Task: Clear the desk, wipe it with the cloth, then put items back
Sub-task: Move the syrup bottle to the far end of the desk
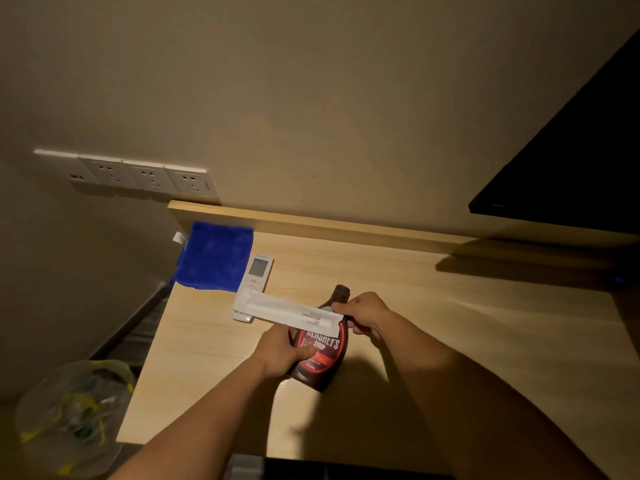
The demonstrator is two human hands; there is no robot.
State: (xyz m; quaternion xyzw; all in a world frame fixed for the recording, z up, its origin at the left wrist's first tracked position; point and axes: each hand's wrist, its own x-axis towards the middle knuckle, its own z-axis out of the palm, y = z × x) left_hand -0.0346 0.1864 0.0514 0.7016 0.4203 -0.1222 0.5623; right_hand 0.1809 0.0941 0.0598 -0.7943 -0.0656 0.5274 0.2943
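Note:
My left hand (280, 351) grips a brown chocolate syrup bottle (323, 355) by its side, held over the middle of the wooden desk (450, 323). My right hand (363, 315) pinches the right end of a long white toothbrush packet (287, 311), which lies across the bottle's neck. Behind the packet, a white remote control (258, 271) lies on the desk, its lower end partly covered. A blue cloth (216, 256) lies at the desk's far left corner, hanging slightly over the left edge.
A row of wall sockets (138, 174) sits above the desk's left end. A dark screen (571, 150) hangs at the upper right. A bin with a clear bag (72, 417) stands on the floor left of the desk.

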